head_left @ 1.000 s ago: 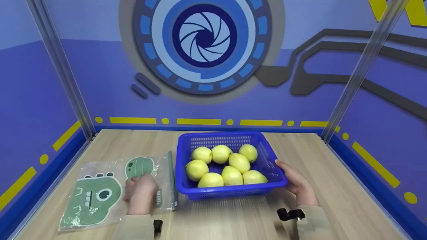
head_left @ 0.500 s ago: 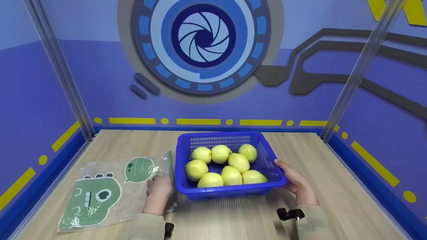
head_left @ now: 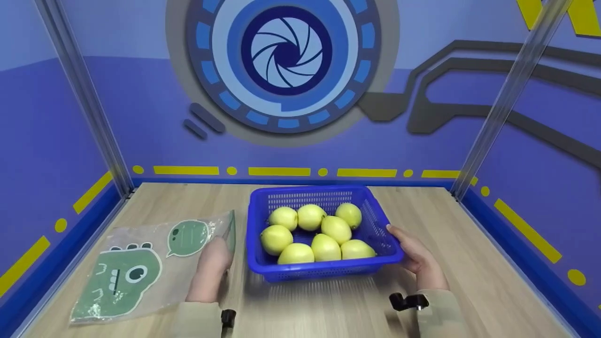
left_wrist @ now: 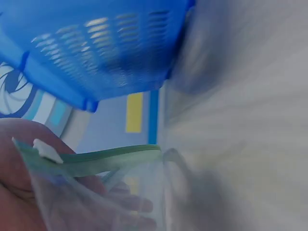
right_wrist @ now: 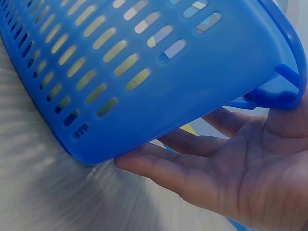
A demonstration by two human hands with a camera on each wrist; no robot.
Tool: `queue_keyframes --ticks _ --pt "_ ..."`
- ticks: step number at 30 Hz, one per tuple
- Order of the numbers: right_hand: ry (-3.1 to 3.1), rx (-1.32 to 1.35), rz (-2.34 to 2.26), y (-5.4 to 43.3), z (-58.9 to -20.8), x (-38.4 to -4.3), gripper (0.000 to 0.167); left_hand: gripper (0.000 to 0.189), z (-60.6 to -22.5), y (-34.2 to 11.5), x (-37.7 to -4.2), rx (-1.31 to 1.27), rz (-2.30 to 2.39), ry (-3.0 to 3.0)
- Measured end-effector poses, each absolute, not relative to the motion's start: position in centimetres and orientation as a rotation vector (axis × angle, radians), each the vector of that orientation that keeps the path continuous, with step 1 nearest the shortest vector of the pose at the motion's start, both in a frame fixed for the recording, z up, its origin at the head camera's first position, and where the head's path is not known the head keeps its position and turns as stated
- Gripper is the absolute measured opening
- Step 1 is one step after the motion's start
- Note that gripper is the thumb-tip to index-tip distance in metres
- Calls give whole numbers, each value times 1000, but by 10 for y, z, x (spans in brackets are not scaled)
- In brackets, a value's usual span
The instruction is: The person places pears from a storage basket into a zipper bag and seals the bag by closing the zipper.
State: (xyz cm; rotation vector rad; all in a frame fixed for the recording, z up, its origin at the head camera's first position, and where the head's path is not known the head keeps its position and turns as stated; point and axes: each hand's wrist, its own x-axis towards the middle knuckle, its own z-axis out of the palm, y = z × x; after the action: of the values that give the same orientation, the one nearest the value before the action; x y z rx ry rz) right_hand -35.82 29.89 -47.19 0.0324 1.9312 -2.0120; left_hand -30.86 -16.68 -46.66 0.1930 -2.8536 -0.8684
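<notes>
My right hand (head_left: 420,260) grips the right side of a blue perforated plastic basket (head_left: 324,270), thumb at the rim and fingers under its bottom edge (right_wrist: 159,159). Several yellow-green pear-like fruits (head_left: 336,229) lie in the basket. My left hand (head_left: 211,265) is at the right edge of a clear zip bag (head_left: 185,277) printed with a green dinosaur. In the left wrist view, the bag's green zip strip (left_wrist: 110,161) with a white slider stands up in front of my left palm, and straight fingers (left_wrist: 130,202) show through the plastic.
The wooden tabletop (head_left: 310,310) carries both things. A blue-purple wall panel (head_left: 291,155) with yellow dashes closes the back, and similar panels rise left and right, with metal posts (head_left: 89,98) at the corners.
My left hand has moved from over the bag's middle to its zip edge, and the bag has shifted a little left. My right hand and the basket have stayed in place.
</notes>
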Motion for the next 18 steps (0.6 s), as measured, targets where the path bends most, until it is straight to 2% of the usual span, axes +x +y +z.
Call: queue_keyframes --ticks 11,18 --pt "1926 -7 -1985 300 -469 -357 78 54 -424 -168 -292 237 -1023 -2743" --pt "2047 18 -1947 297 -465 -357 73 60 -403 -158 -284 197 -1104 -2710"
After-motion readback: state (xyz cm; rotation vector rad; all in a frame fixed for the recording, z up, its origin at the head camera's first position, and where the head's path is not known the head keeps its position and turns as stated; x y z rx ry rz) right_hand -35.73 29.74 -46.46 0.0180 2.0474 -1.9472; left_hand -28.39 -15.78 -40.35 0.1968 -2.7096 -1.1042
